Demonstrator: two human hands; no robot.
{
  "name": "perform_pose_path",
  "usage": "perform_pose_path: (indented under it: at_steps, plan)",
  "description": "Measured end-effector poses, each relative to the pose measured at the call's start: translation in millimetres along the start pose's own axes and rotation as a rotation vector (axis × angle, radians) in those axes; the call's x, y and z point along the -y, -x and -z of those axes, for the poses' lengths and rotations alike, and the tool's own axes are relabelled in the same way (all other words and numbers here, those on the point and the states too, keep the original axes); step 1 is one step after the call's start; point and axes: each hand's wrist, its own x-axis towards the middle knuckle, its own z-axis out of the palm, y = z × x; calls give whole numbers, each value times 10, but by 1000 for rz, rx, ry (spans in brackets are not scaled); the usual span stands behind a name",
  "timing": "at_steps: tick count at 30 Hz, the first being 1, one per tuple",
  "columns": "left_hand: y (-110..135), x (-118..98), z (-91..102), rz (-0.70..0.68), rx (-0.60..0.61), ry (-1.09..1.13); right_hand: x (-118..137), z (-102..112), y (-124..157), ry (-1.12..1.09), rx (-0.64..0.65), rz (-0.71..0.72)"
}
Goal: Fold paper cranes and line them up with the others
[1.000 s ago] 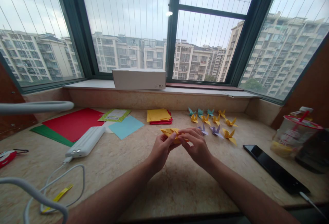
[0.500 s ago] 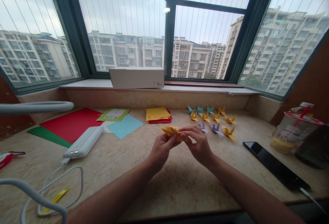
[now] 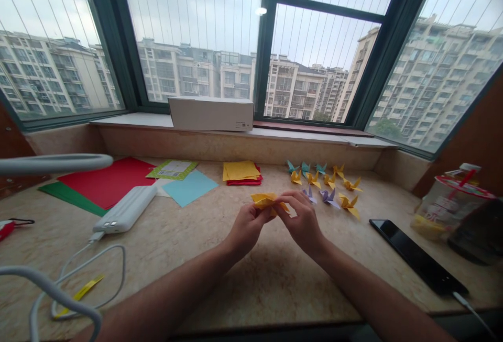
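A folded piece of yellow origami paper (image 3: 264,200) is held above the counter in the middle of the view. My left hand (image 3: 251,222) grips its left and lower side, thumb on the near face. On the right, my right hand (image 3: 299,215) pinches the paper between thumb and fingers. The fingers cover part of the folds. Just beyond my right hand stand several finished paper cranes: yellow ones (image 3: 330,180), purple ones (image 3: 329,198) and blue ones (image 3: 305,168).
A stack of yellow and red paper (image 3: 240,171) lies behind my hands. Leftward are a light blue sheet (image 3: 190,187), a red sheet (image 3: 112,179), a white power bank (image 3: 128,210) and a looping cable (image 3: 124,268). At right lie a phone (image 3: 416,255) and a plastic cup (image 3: 444,206).
My fingers have shifted slightly on the yellow paper, my right fingertips now closer to its middle. The whole view has moved a little.
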Motion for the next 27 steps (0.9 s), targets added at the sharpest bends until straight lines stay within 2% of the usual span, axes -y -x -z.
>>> perform_pose_path:
  at_steps: [4,8,15,25,27]
  plan:
    - [6,-5,-11,14,-14,-1,7,-7,12,-10,0,20]
    - [14,9,-9,27,-88,-12,20,-29,30,9,30,76]
    - [29,6,-27,63,-114,69,39,-24,28,-11,52,43]
    - [14,19,24,165,-164,188,1,23,26,129,202,288]
    - [11,5,24,172,-133,225,-14,24,23,134,202,313]
